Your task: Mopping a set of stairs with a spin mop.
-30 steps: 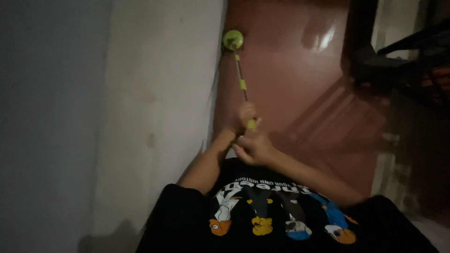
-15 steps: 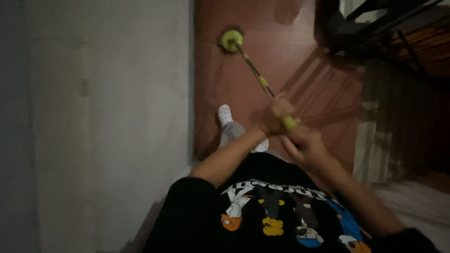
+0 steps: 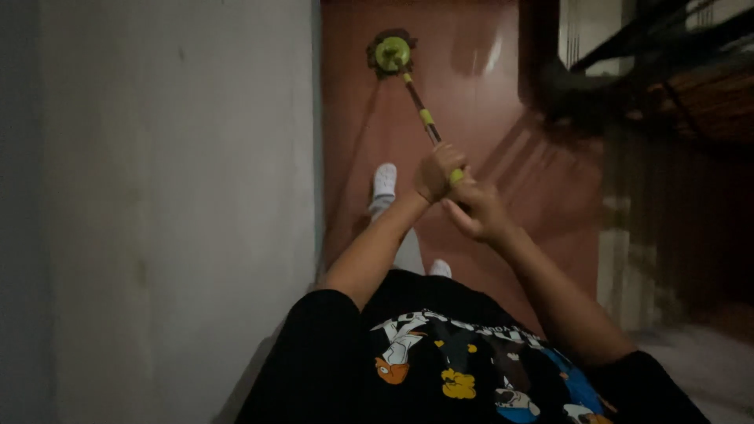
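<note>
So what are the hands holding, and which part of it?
Both the left hand and right hand grip a mop by the top end of its handle.

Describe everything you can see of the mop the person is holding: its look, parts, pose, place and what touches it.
The mop has a round head with a lime-green centre and a dark fringe, lying flat on the glossy red-brown floor near the pale wall. A thin dark handle with lime-green bands slants from it back towards the person. The left hand grips the handle's upper end; the right hand closes on it just below. The material is too dim to tell.
</note>
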